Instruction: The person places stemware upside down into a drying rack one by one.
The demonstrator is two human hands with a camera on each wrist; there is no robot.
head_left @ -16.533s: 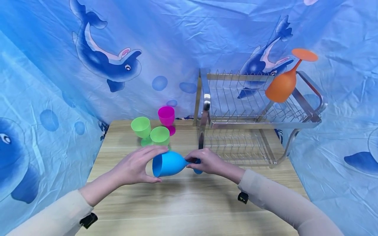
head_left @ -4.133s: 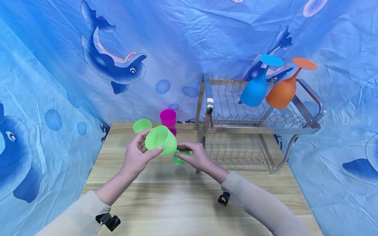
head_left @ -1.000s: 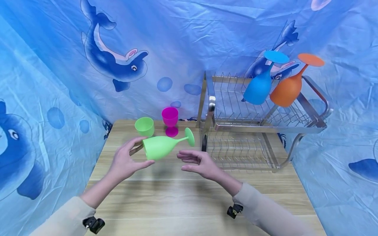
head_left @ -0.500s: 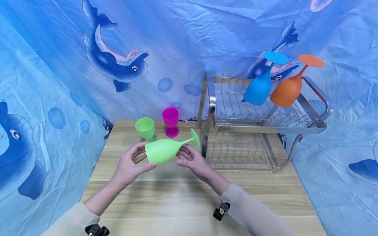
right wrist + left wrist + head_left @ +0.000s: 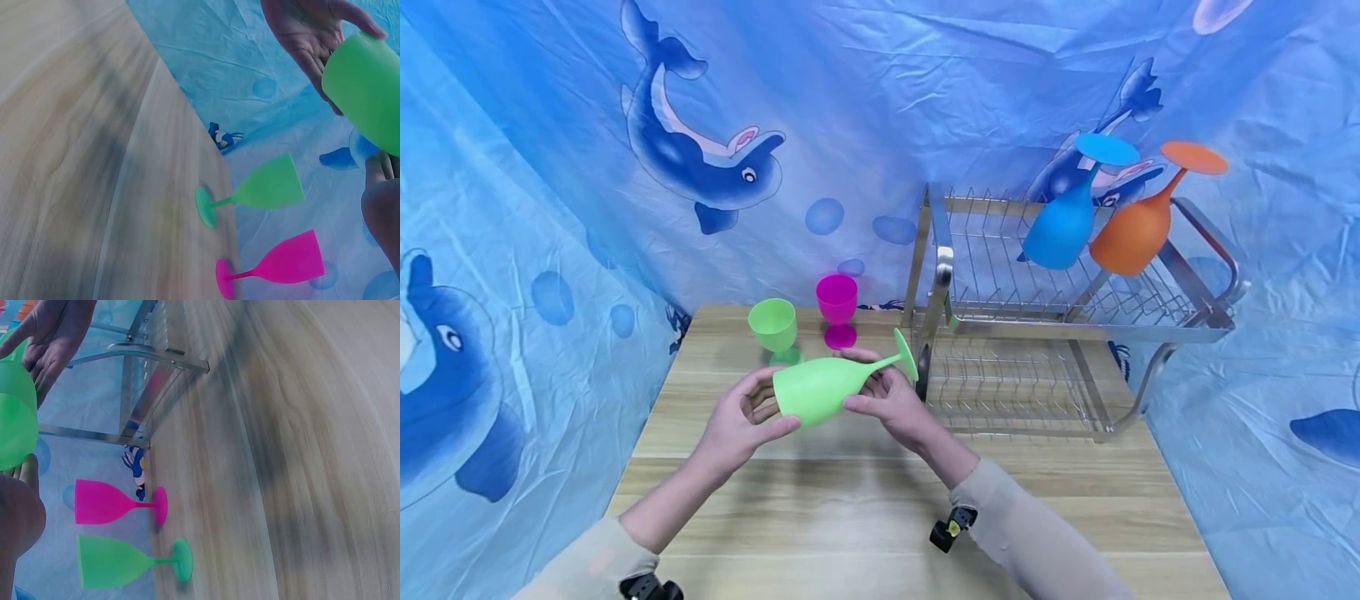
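Observation:
Tilted on its side above the table, a green plastic goblet (image 5: 820, 390) has its mouth toward my left hand (image 5: 733, 425) and its foot toward the right. The left hand holds it at the rim, thumb on the near side and fingers behind. My right hand (image 5: 895, 404) is at the stem end, its thumb by the lower bowl and its fingers extended behind the stem; the goblet partly hides them. Behind, another green goblet (image 5: 773, 327) and a magenta goblet (image 5: 837, 300) stand upright on the table, also seen in both wrist views.
A two-tier metal dish rack (image 5: 1075, 331) stands at the right rear. On its upper tier, a blue goblet (image 5: 1060, 229) and an orange goblet (image 5: 1131, 235) lean upside down. Blue dolphin-print cloth (image 5: 880, 125) surrounds the wooden table (image 5: 850, 517).
Since the oldest frame, the blue goblet has gone from my hands onto the rack. During the last second, the held green goblet moved slightly right, and my right hand came up around its stem end.

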